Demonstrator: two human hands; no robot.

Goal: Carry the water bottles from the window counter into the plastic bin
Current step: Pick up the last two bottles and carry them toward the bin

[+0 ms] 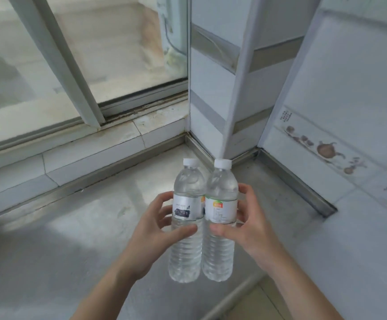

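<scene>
The counter [72, 239] lies under both hands. Two bottles stand upright and touching, long axes vertical: the left bottle [186, 224] wrapped by the left hand [151, 229], the right bottle [221, 221] by the right hand [245, 222], fingers curled around each. No bin shows.

Both water bottles, the left bottle [186, 227] and the right bottle [220, 227], are clear ribbed plastic with smooth white plastic caps and glossy paper-like labels. The tabletop [60, 239] looks like polished pale stone, glossy with soft reflections. The window sill [123, 132] is stained, duller stone. The wall tiles [349, 100] are smooth and slightly shiny; the window [127, 49] is glass.
</scene>
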